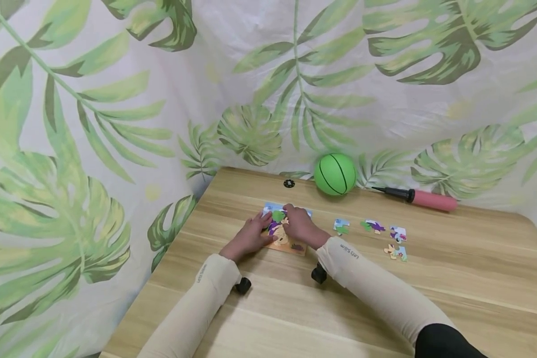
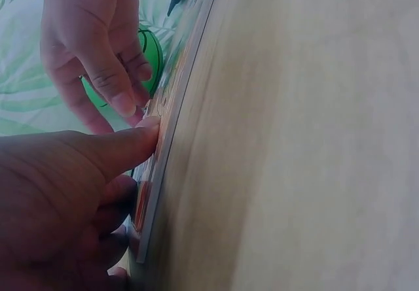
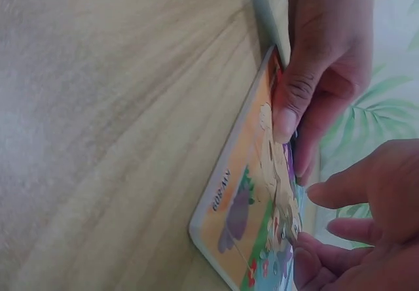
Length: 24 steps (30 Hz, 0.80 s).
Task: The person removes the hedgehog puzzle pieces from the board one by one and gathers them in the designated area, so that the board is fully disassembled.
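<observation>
A cartoon jigsaw puzzle board (image 1: pixel 301 247) with an orange lower part lies on the wooden table (image 1: pixel 277 298). My left hand (image 1: pixel 250 233) rests at the board's left side, its thumb (image 2: pixel 134 144) pressing on the picture near the front edge. Reaching in from the right, my right hand (image 1: pixel 301 226) touches the upper middle of the puzzle with its fingertips. In the right wrist view, that hand's thumb stands apart from its fingers, which meet the board (image 3: pixel 216 239) beside a slightly raised piece edge (image 3: pixel 288 224). The hands cover part of the picture.
Several loose puzzle pieces, among them a blue-green one (image 1: pixel 341 226) and a purple one (image 1: pixel 375 226), lie right of the board. Behind are a green ball (image 1: pixel 334 174), a pink-and-black hand pump (image 1: pixel 429 199) and a small black disc (image 1: pixel 289 183). A leaf-print cloth (image 1: pixel 250 74) hangs behind the table.
</observation>
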Tool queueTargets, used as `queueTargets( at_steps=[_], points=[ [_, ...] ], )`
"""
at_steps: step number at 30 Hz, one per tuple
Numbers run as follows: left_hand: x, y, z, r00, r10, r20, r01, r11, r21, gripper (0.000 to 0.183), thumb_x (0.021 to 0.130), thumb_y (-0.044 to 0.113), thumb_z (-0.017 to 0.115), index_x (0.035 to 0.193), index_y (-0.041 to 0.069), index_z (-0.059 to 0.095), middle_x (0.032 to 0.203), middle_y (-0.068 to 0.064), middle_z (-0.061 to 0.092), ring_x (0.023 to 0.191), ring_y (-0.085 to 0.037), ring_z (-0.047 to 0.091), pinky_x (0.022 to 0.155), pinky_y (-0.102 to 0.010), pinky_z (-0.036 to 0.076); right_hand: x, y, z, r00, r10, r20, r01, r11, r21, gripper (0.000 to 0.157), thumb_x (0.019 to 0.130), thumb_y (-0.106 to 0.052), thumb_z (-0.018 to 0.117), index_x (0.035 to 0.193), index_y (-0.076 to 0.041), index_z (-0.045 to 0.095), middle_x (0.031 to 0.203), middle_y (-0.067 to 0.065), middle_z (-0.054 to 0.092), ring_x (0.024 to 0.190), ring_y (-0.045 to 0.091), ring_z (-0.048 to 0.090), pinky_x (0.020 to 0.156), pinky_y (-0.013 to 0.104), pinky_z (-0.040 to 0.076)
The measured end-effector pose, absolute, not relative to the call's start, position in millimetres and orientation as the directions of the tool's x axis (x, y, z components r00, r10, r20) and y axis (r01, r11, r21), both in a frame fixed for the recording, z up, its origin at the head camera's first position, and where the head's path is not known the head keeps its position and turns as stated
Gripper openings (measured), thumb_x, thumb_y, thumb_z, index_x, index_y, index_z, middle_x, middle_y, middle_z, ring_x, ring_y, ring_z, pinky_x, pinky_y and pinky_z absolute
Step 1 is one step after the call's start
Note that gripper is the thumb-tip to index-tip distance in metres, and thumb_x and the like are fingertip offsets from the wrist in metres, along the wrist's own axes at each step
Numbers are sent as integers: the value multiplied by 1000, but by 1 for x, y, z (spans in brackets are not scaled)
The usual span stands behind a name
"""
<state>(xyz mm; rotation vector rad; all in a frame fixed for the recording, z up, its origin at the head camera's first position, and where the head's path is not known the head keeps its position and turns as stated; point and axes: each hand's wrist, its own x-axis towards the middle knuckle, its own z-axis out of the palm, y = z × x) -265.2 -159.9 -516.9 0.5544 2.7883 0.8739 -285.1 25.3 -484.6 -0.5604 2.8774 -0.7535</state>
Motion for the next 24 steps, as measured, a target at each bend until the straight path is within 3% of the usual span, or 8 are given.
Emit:
queueTargets(
  at_steps=[4,10,14,19,24],
  points=[
    [-265,-161,-518,-918,393,-50,293,760,580,69,96,34,67,148,-2,40,165,-12,26,157,-36,12,126,-60,9,-293,29,-487,-929,-364,-68,-268,788,-554,44,92,-8,66,134,2,55,116,17,70,108,30,67,94,41,56],
    [-264,-159,-517,-921,384,-58,283,765,578,68,96,34,67,148,-1,41,165,-11,27,157,-37,13,127,-58,10,-303,42,-487,-936,-339,-89,-184,691,-699,28,92,-6,68,119,-3,69,101,11,72,89,18,67,79,30,58],
    [-262,-157,-517,-914,399,-70,283,755,592,69,96,35,67,149,-1,40,166,-10,26,157,-37,12,127,-58,9,-299,69,-471,-934,-345,-88,-150,605,-782,27,91,-7,70,118,-5,70,103,14,75,89,23,72,78,32,61],
    [-261,-156,-515,-917,385,-107,257,772,581,69,97,36,66,151,3,39,167,-7,22,158,-33,10,128,-54,7,-288,130,-441,-924,-370,-95,-165,611,-774,30,93,-7,68,122,1,66,103,19,74,91,35,72,83,46,61],
    [-263,-156,-512,-923,369,-107,250,789,561,69,96,35,66,150,2,40,167,-8,24,158,-34,11,128,-55,9,-277,197,-434,-935,-346,-80,-188,674,-714,25,93,-4,68,115,6,67,96,21,74,79,28,71,74,41,63]
  ],
)
